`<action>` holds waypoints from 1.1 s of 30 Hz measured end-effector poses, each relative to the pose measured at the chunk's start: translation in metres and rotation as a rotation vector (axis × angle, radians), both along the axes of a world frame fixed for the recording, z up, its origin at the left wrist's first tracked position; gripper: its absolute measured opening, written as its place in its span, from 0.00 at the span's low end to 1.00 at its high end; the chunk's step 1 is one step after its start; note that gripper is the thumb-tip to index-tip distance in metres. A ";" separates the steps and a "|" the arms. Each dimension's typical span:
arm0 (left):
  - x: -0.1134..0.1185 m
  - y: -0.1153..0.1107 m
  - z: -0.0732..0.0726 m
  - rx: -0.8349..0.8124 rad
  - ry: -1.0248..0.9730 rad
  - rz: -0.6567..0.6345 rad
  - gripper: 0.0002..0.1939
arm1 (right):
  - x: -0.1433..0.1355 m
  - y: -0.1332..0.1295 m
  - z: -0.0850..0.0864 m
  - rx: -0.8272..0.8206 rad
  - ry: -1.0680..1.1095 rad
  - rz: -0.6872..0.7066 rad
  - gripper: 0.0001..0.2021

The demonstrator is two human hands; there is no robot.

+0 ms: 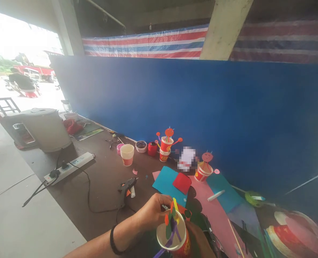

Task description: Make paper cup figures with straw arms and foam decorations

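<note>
Low in the middle, a red and white paper cup is tilted so its open mouth faces me. Inside stands a green paper cutout with orange pieces, along with purple strips and a yellow strip. My left hand, with a black band at the wrist, is closed in a pinch on the cutout at the cup's rim. My right hand wraps the cup's right side; shadow and the cup hide part of it. Beyond stand decorated cups with paper figures, one orange-headed, another red-headed.
Left of my hands lie a glue gun, its cord and a power strip. Stacked cups, a kettle, and blue paper and pink paper share the brown table. A blue panel closes off the back.
</note>
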State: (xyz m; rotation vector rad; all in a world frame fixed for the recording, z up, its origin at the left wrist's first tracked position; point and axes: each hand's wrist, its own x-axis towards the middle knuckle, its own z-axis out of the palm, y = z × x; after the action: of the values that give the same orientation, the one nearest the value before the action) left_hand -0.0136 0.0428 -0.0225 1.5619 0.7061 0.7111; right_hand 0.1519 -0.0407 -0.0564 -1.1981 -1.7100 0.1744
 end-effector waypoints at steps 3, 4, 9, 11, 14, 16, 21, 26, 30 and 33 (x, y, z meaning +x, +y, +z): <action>0.000 -0.001 0.001 0.068 0.022 0.005 0.06 | -0.001 0.015 -0.001 0.020 -0.009 0.087 0.15; 0.000 -0.001 0.001 0.084 0.025 0.007 0.06 | -0.002 0.018 -0.001 0.019 -0.003 0.110 0.16; 0.000 -0.002 -0.002 0.018 -0.018 0.047 0.07 | -0.003 0.017 -0.003 -0.085 0.173 0.166 0.15; 0.000 -0.002 -0.006 -0.125 -0.061 0.027 0.10 | -0.001 0.010 -0.008 -0.158 0.296 0.165 0.13; -0.001 -0.002 -0.011 -0.389 -0.156 -0.029 0.18 | 0.001 0.000 -0.018 -0.232 0.408 0.127 0.19; -0.001 -0.002 -0.013 -0.503 -0.242 -0.013 0.21 | 0.001 -0.003 -0.025 -0.289 0.485 0.130 0.25; -0.003 -0.005 -0.014 -0.478 -0.388 -0.057 0.26 | -0.008 0.003 -0.034 -0.445 0.796 0.218 0.31; -0.010 -0.007 -0.024 -0.242 -0.358 -0.080 0.38 | -0.010 0.008 -0.036 -0.449 0.891 0.212 0.29; -0.015 -0.011 -0.029 0.257 -0.150 0.075 0.39 | -0.007 0.007 -0.037 -0.465 0.821 0.187 0.25; -0.018 -0.014 -0.020 0.523 -0.022 0.101 0.27 | -0.008 0.007 -0.037 -0.438 0.743 0.152 0.24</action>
State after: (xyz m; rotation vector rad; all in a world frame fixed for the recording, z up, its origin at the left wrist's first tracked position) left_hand -0.0312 0.0291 -0.0423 1.9962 0.6138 1.0454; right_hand 0.1439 -0.0340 -0.0935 -1.1063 -1.1185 0.9988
